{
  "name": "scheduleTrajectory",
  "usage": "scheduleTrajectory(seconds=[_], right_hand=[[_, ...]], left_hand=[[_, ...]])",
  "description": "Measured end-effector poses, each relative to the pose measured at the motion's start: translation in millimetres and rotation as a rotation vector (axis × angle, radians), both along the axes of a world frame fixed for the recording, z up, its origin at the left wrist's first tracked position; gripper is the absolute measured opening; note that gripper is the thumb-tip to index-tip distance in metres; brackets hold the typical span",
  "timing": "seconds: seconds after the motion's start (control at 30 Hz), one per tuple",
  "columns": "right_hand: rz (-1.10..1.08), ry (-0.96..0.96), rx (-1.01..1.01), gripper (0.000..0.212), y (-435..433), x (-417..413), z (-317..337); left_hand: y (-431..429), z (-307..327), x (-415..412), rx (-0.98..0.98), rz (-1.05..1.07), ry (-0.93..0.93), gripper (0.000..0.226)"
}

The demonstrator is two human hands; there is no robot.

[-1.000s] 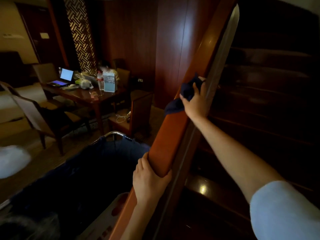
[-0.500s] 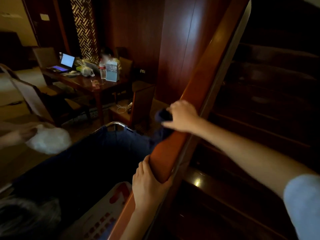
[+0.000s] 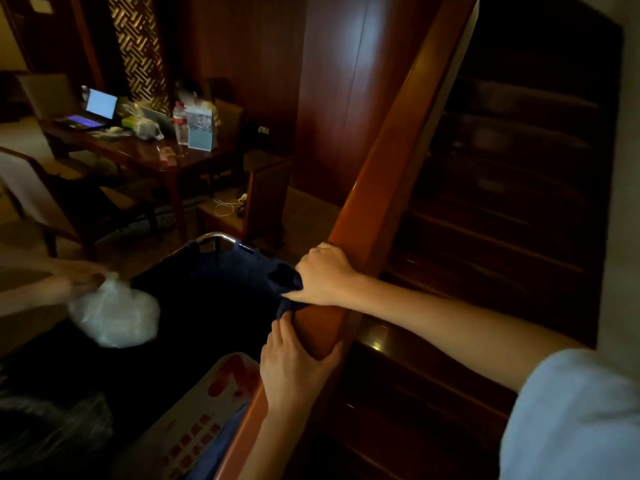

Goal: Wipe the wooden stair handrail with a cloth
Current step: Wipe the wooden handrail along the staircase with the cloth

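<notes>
Head view.
1. Reddish-brown polished wooden stair handrail (image 3: 381, 188): runs on a diagonal from lower centre to upper right.
2. Right hand (image 3: 325, 275): on the handrail's lower stretch, fingers curled over its left edge and clenched round item 3; pale blue sleeve (image 3: 571, 410) at the arm's near end.
3. Dark navy cloth (image 3: 284, 280): bunched under the right hand and pressed against the handrail's left face, with a fold hanging below the knuckles.
4. Left hand (image 3: 294, 362): just below the right hand, wrapped round the handrail, fingertips touching the cloth's hanging fold.
5. Dark wooden stair treads (image 3: 485, 237): right of the handrail, in shadow.
6. Dark blue fabric cart with a chrome frame (image 3: 214, 237): left of the handrail, close beside it.
7. White crumpled plastic bag (image 3: 114, 317): further left, over the cart, held by another person.
8. Dark wooden table (image 3: 149, 157): well left of the handrail, carrying an open laptop (image 3: 98, 109) and a clear plastic bottle (image 3: 180, 123).
</notes>
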State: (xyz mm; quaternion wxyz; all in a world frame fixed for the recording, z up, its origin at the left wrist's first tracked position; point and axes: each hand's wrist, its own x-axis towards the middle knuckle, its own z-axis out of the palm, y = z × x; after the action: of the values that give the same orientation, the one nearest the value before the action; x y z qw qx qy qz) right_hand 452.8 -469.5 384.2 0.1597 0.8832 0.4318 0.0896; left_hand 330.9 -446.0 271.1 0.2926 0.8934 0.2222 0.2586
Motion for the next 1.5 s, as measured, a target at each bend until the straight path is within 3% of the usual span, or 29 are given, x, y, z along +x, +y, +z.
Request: scheduleTrajectory(seconds=[0.1, 0.2, 0.37, 0.47, 0.53, 0.63, 0.93, 1.07, 1.27, 1.4, 1.5], right_hand=[[-0.138, -0.031, 0.206, 0.057, -17, 40, 32], [-0.298, 0.000, 0.618, 0.057, -43, 89, 58], [-0.432, -0.039, 1.154, 0.071, -43, 69, 8], [-0.416, 0.103, 1.577, 0.074, -36, 14, -41], [-0.421, 0.295, 1.821, 0.076, -31, -21, -66], [-0.494, 0.502, 2.030, 0.073, -26, -39, -72], [-0.529, 0.536, 2.048, 0.070, -27, -44, -68], [-0.504, 0.571, 2.062, 0.062, -26, -62, -99], [-0.285, 0.606, 2.117, 0.044, -22, -130, -164], [-0.275, 0.490, 2.047, 0.069, -7, -219, -218], [-0.265, 0.494, 2.001, 0.072, -4, -235, -218]], left_hand=[[4, 0, -5, -0.014, -0.021, -0.025, 0.094], [5, 4, -7, -0.050, -0.055, -0.013, 0.094], [10, 1, -7, -0.032, -0.115, -0.011, 0.098], [14, -6, -17, -0.040, -0.184, 0.068, 0.108], [17, -10, -29, -0.053, -0.203, 0.090, 0.111], [19, -11, -37, -0.068, -0.233, 0.099, 0.113], [18, -12, -40, -0.067, -0.209, 0.073, 0.111], [17, -32, -58, -0.011, -0.157, 0.021, 0.107], [27, -85, -118, 0.064, -0.136, -0.055, 0.106], [36, -108, -170, 0.001, -0.161, -0.030, 0.099], [38, -117, -200, -0.028, -0.152, 0.023, 0.105]])
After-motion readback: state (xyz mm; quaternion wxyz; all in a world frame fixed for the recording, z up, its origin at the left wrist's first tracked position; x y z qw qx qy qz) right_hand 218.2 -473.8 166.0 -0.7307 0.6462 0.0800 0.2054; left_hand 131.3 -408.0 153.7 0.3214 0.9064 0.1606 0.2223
